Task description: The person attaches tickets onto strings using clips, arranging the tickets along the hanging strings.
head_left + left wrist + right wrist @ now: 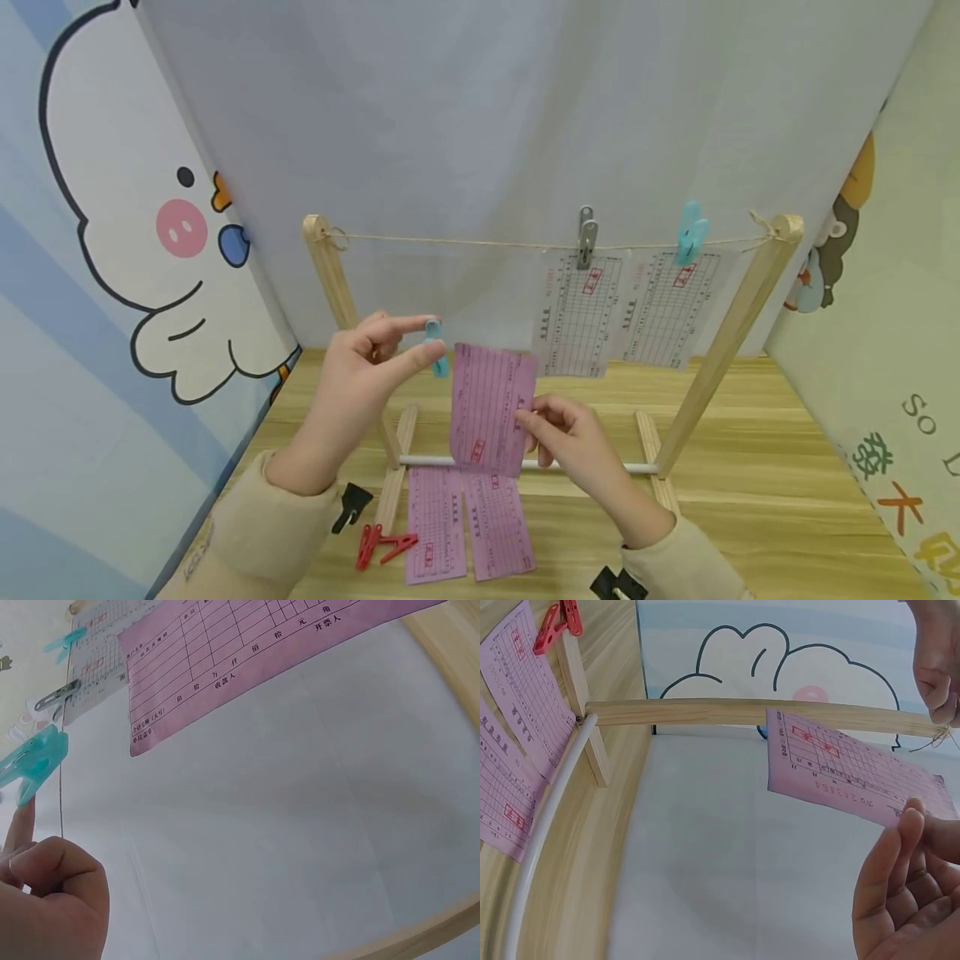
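My left hand (356, 375) pinches a light-blue clothespin (437, 362) between thumb and index finger. In the left wrist view the same clothespin (39, 759) shows at the left edge beside the bent fingers. A pink printed receipt slip (491, 408) is held upright by its right edge, pinched in my right hand (573, 437). The right wrist view shows that slip (840, 765) from another side, with red stamp marks on it. Its upper left corner is close to the clothespin, with a small gap between them. The string (450, 242) runs above both hands.
Two white slips hang from the string at right, under a grey clip (587, 237) and a blue clothespin (692, 233). Wooden posts (727, 350) hold the string. Two pink slips (435, 533), red clothespins (382, 546) and black clips (351, 507) lie on the table.
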{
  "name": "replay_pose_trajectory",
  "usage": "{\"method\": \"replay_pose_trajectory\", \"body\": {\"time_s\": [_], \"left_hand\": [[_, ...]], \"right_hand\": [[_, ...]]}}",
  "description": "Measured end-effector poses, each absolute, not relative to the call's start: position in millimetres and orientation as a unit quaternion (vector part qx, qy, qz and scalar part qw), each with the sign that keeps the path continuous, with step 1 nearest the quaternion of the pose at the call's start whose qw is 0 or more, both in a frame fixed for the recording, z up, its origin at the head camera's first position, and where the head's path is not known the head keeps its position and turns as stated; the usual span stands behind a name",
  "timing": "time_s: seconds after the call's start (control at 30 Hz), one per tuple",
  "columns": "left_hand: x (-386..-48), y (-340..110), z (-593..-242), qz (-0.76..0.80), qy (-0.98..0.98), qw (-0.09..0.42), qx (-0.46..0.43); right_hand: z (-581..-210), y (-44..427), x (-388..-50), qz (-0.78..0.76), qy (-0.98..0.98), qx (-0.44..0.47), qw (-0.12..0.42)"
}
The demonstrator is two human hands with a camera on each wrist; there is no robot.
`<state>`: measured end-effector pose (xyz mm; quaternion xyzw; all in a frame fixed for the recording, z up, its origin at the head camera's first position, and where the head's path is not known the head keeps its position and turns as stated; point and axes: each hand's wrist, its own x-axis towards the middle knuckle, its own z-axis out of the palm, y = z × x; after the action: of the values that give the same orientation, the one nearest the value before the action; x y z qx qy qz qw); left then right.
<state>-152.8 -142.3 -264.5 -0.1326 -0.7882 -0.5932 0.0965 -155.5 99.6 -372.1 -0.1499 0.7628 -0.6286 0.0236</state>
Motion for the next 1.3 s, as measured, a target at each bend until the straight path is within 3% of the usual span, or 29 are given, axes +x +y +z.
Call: {"method": "replay_pose_trajectory", "body": {"time_s": [0.27,0.7,1.03,1.3], "left_hand": [[-167.6,-135.0,-246.4,-0.596,-0.787,0.077,-0.143],[-190.7,-121.1,-216.9,-0.61,-0.768,0.096,-0.171],[-199.9,-107.8,-192.8,-0.624,-0.748,0.128,-0.188],[-207.7,-95.8,-179.1,-0.63,-0.742,0.125,-0.191]], "right_hand": [[-361.1,103.3,-161.3,-0.632,0.757,-0.168,-0.003],[-339.4,110.1,-173.6,-0.627,0.755,-0.186,-0.043],[-318.9,115.1,-182.0,-0.624,0.758,-0.185,-0.049],[-305.9,117.8,-188.1,-0.615,0.764,-0.188,-0.052]]}}
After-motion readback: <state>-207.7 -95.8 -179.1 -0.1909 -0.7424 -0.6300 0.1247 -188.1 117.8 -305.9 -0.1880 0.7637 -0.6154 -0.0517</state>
